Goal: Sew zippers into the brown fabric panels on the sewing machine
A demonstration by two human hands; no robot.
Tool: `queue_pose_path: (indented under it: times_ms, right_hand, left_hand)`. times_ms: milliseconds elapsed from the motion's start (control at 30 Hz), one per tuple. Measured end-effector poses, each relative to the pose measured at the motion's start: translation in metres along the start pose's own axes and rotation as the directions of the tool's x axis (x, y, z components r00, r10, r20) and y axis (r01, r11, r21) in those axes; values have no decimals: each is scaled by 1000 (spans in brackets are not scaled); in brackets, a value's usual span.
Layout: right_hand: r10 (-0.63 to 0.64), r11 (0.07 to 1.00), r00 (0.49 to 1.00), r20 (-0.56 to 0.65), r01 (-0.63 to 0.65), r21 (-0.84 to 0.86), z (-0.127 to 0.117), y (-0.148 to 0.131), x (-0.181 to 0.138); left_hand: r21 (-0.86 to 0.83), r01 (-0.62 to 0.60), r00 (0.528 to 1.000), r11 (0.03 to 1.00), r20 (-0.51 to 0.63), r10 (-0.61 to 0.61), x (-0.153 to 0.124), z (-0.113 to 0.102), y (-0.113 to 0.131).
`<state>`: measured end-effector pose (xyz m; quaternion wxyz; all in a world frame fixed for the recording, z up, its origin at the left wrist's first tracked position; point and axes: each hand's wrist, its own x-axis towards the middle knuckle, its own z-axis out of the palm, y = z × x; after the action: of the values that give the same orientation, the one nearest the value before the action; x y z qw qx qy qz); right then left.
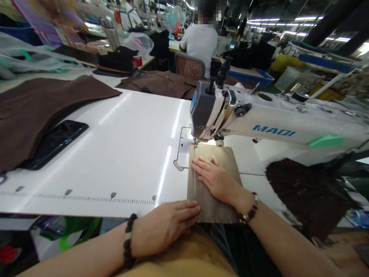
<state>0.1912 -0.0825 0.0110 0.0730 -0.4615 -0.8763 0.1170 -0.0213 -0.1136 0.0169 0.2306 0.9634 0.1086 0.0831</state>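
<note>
A beige fabric piece (221,206) lies on the white sewing table, its far edge under the presser foot (195,143) of a sewing machine (271,115). My right hand (215,177) rests flat on the fabric just in front of the needle area, fingers spread. At the fabric's near left corner, my left hand (170,227) has its fingers stretched out, with the fingertips over the edge. The left thumb is mostly hidden. Both wrists wear dark beaded bracelets.
Dark brown fabric (43,104) covers part of a black phone (60,142) on the left. More brown fabric (305,196) lies to the right. A ruler scale (113,196) runs along the table's front edge. Ahead, a person (200,42) sits on a chair (190,66).
</note>
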Motion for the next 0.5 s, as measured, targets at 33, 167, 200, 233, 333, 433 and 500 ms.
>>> queue_pose_path:
  times_ms: [33, 167, 200, 233, 333, 433, 500]
  right_hand:
    - [-33, 999, 999, 22, 33, -2, 1, -9, -11]
    - [-94, 995, 993, 73, 92, 25, 16, -51, -61]
    - [-95, 995, 993, 76, 92, 43, 19, -60, -71]
    - [-98, 993, 993, 69, 93, 71, 22, -67, -78]
    - [-84, 959, 996, -35, 91, 268, 17, -74, -90]
    - [237, 901, 907, -348, -71, 429, -5, -50, -110]
    - [483, 874, 677, -555, -331, 356, -23, -22, -135]
  left_hand:
    - [-56, 12, 1000, 998, 13, -12, 0, -6, 0]
    - [-318, 95, 991, 943, -54, -119, 1, -26, -10]
    - [-311, 135, 976, 941, -122, -180, 2, -26, -15]
    - [-263, 173, 951, 949, -206, -230, 5, -24, -22]
    - [-14, 206, 920, 978, -337, -199, 13, 0, -40]
    - [146, 173, 932, 974, -345, -114, 16, 32, -57]
    - [186, 181, 924, 966, -369, -102, 13, 48, -68]
